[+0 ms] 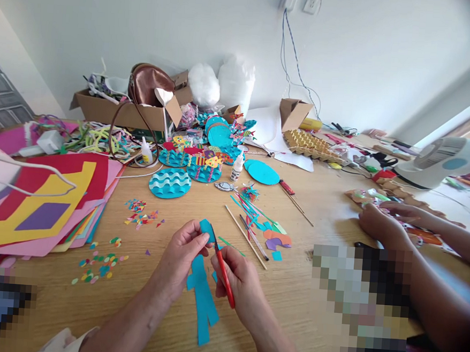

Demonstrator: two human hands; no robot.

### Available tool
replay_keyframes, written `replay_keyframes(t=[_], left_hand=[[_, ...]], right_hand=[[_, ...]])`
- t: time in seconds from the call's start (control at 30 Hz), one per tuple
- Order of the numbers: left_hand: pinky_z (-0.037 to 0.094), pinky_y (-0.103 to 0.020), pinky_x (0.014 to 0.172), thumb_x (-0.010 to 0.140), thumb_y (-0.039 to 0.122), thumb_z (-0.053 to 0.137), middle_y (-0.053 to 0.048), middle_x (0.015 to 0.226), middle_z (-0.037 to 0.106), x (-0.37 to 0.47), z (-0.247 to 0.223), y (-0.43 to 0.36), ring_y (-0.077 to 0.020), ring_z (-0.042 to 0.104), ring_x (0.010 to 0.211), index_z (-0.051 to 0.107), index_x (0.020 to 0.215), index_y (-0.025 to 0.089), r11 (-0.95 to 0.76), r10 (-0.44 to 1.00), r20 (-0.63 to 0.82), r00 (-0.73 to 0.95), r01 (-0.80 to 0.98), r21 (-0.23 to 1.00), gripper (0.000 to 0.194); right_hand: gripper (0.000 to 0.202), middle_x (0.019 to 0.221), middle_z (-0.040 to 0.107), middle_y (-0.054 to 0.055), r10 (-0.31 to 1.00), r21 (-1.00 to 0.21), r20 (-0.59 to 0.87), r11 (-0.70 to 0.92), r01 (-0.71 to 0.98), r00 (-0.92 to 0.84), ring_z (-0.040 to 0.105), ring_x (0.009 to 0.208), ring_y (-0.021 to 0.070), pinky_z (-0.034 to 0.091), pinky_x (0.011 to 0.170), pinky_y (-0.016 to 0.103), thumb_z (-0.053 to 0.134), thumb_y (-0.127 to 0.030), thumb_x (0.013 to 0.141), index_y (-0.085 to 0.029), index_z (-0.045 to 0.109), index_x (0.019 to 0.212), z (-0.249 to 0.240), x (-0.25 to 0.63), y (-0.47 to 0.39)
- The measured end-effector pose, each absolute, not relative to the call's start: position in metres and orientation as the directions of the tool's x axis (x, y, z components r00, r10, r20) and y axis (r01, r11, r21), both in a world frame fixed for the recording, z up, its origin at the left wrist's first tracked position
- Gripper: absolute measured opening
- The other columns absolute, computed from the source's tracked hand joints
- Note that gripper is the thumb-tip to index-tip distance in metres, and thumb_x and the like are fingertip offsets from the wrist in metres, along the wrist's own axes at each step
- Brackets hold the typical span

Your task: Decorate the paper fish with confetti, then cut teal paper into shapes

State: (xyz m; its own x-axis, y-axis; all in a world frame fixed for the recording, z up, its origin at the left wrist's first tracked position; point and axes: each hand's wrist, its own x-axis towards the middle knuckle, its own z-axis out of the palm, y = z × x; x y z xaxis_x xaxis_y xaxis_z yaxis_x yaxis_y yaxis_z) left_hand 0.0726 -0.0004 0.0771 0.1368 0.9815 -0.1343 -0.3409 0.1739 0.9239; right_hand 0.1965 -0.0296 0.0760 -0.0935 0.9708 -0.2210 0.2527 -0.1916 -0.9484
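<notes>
Between the thumb and fingers of my left hand (182, 253) is a small blue paper piece (206, 229). My right hand (241, 275) grips red-handled scissors (224, 277), whose dark blades lie against that piece's right edge. Below both hands, blue paper strips (202, 302) rest on the table. A decorated blue disc (170, 184) with wavy white bands lies farther back, beside other trimmed discs (203, 171). A small white glue bottle (238, 166) stands near a plain blue oval (263, 172). Thin sticks (247, 236) and coloured paper scraps (278, 239) lie right of my hands.
Coloured sheets (72, 202) are stacked at the left, with confetti dots (104, 263) near them. A cardboard box (102, 112) and a brown bag (150, 84) stand by the wall. At the right, another person's hands (384, 224) work near a white fan (437, 160).
</notes>
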Motion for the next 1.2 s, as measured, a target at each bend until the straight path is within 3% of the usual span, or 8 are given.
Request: replay_keyframes(t=[0.2, 0.43, 1.2], left_hand=[[0.043, -0.02, 0.059, 0.071, 0.025, 0.061, 0.003, 0.067, 0.058, 0.0718, 0.0758, 0.0028, -0.0095, 0.052, 0.063, 0.059, 0.073, 0.018, 0.183, 0.982, -0.154, 0.109, -0.354, 0.917, 0.007], [0.044, -0.02, 0.057, 0.071, 0.024, 0.061, 0.002, 0.066, 0.059, 0.0727, 0.0822, 0.006, -0.0103, 0.054, 0.063, 0.058, 0.072, 0.017, 0.183, 0.983, -0.158, 0.094, -0.396, 0.9, 0.008], [0.046, -0.021, 0.061, 0.075, 0.021, 0.057, 0.004, 0.064, 0.057, 0.0732, 0.0811, 0.0047, -0.0094, 0.054, 0.062, 0.058, 0.075, 0.017, 0.172, 0.984, -0.139, 0.111, -0.405, 0.898, 0.004]], right_hand=[[0.033, 0.051, 0.045, -0.005, 0.957, -0.964, -0.237, -0.211, 0.159, -0.167, 0.05, 0.043, 0.0098, 0.038, 0.042, 0.02, 0.044, -0.049, 0.08, -0.02, 0.039, 0.065, 0.0726, 0.1968, -0.028], [0.03, 0.055, 0.047, -0.004, 0.952, -0.961, -0.239, -0.203, 0.19, -0.19, 0.051, 0.05, 0.0108, 0.042, 0.049, 0.022, 0.044, -0.047, 0.081, -0.019, 0.039, 0.069, 0.0774, 0.2003, -0.0277], [0.034, 0.051, 0.042, -0.006, 0.962, -0.953, -0.23, -0.191, 0.234, -0.149, 0.046, 0.045, 0.0097, 0.034, 0.042, 0.02, 0.044, -0.05, 0.08, -0.02, 0.038, 0.065, 0.0742, 0.1949, -0.0265]])
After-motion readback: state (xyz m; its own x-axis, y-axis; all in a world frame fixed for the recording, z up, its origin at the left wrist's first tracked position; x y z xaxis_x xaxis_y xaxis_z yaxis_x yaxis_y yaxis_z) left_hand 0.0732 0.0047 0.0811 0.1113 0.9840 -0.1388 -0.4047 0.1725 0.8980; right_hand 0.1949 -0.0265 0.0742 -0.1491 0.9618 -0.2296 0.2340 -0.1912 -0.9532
